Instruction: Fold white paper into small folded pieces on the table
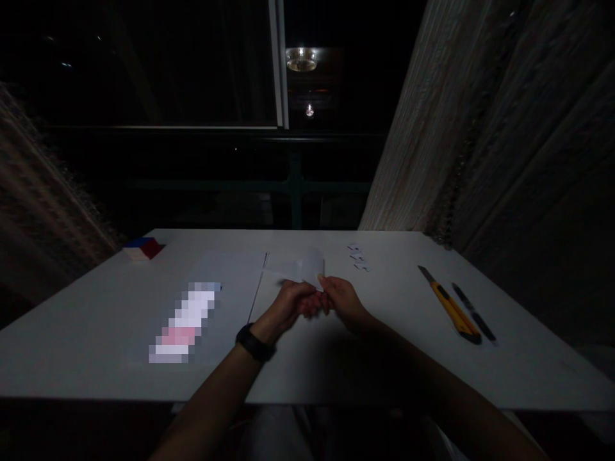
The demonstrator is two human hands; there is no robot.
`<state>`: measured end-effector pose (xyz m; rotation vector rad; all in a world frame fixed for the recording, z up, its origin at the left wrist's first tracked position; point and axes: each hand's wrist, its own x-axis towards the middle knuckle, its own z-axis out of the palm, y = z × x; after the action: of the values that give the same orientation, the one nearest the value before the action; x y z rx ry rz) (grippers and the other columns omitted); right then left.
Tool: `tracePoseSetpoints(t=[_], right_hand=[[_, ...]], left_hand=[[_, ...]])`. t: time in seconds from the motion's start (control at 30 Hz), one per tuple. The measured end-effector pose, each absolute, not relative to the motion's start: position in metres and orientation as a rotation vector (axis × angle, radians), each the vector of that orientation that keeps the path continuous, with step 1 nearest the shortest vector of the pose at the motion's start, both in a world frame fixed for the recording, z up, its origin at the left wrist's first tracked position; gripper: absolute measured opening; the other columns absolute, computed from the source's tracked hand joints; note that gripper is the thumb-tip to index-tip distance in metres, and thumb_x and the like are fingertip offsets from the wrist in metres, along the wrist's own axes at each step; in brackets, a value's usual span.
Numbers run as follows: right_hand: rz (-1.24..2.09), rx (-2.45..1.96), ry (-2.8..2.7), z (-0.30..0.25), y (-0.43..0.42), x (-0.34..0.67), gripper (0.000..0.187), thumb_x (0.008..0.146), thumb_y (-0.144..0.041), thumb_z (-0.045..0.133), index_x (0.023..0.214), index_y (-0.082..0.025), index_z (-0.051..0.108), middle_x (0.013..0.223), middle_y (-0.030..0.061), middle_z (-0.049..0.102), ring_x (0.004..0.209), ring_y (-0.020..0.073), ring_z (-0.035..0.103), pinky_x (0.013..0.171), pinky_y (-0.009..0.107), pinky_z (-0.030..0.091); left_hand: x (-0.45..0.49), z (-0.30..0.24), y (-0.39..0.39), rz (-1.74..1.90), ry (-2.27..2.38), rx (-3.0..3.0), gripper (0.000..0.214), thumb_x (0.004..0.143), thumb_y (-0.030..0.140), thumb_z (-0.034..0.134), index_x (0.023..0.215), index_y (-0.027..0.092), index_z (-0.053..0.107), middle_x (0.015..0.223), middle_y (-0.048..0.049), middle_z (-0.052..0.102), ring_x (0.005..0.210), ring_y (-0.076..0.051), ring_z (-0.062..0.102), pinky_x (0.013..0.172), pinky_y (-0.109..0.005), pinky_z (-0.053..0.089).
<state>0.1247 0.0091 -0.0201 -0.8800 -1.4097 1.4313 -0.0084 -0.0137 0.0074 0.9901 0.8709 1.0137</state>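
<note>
A piece of white paper [312,264], partly curled or folded, is held up over the middle of the table. My left hand [292,302] pinches its lower edge; a dark band circles that wrist. Thumb and fingers of my right hand [343,299] close on the lower right corner of the same paper. Both hands nearly touch, and some fingertips are hidden behind the sheet. Just left of the hands lies a stack of white sheets [235,288]. Several small white paper pieces with dark marks [358,258] rest beyond my right hand.
On the white table [86,333], a yellow utility knife [451,307] and a dark pen [473,312] lie at the right. A blue, red and white cube [143,248] sits at the far left corner. A blurred-out rectangle [187,320] covers part of the sheets. Curtains [403,121] hang beside the dark window.
</note>
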Motion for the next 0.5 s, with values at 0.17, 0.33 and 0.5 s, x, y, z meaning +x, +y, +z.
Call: tracePoseSetpoints(t=[0.17,0.33,0.5], right_hand=[[1.41,-0.89,-1.416,-0.0166,0.0058,0.1231,0.047,0.074,-0.061,0.049,0.058,-0.017,0.05,0.043,-0.0015,0.053,0.034,0.0074,0.042,0.035,0.02,0.031],[1.373,-0.877,-1.428,-0.0159,0.0044,0.1226,0.047,0.075,-0.06,0.048,0.056,-0.017,0.048,0.042,-0.0016,0.051,0.035,0.0079,0.042,0.035,0.021,0.03],[1.401,-0.91,-1.305,-0.0161,0.0061,0.1237,0.044,0.072,-0.057,0.055,0.056,-0.016,0.05,0.039,-0.0033,0.049,0.032,0.0069,0.039,0.034,0.02,0.029]], left_hand=[[-0.0109,0.0069,-0.012,0.937,0.889,1.1,0.036,0.072,0.04,0.059,0.057,0.007,0.063,0.045,-0.0056,0.057,0.034,-0.007,0.044,0.034,-0.02,0.022],[-0.0101,0.0075,-0.0129,0.923,0.91,1.174,0.043,0.074,0.047,0.057,0.057,0.007,0.063,0.042,-0.0038,0.053,0.033,-0.006,0.042,0.033,-0.019,0.019],[-0.0081,0.0086,-0.0133,0.947,0.932,1.136,0.042,0.074,0.046,0.058,0.054,0.009,0.06,0.04,-0.0007,0.051,0.032,-0.005,0.039,0.033,-0.019,0.019]])
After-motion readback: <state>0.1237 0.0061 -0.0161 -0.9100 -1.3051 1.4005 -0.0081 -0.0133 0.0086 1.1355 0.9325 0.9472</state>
